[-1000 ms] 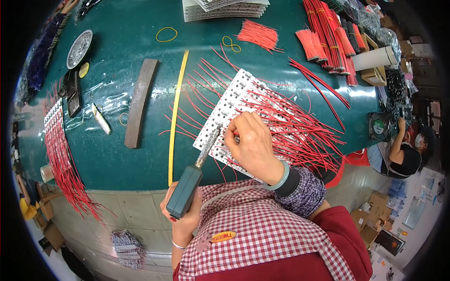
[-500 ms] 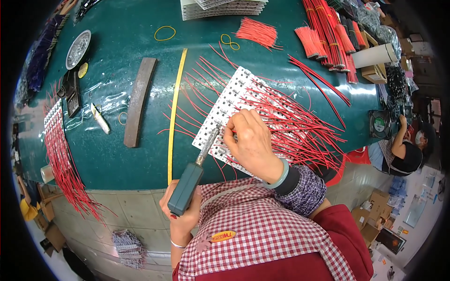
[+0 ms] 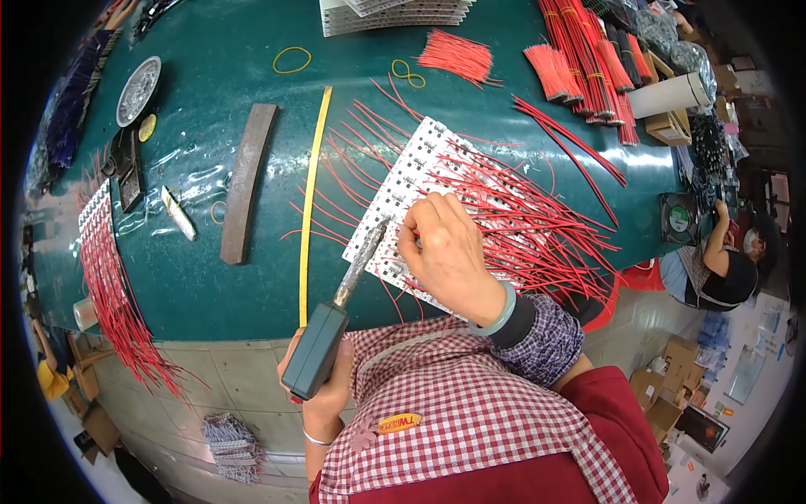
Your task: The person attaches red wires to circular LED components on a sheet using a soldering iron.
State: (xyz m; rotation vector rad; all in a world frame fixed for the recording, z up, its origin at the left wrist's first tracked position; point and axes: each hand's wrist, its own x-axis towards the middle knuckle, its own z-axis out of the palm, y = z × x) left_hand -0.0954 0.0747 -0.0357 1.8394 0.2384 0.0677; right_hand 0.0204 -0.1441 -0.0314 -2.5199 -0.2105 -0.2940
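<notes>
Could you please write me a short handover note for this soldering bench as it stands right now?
Left hand: grip closed on the dark handle of the soldering iron, its tip at the near-left edge of the white circuit panel.
Right hand: resting on the panel, fingertips pinching a red wire beside the iron tip.
Done: many red wires already fan out from the panel.
Left: I cannot tell how many pads remain open. Loose wire bundles lie at the table's far side, and a yellow strip lies left of the panel.
</notes>
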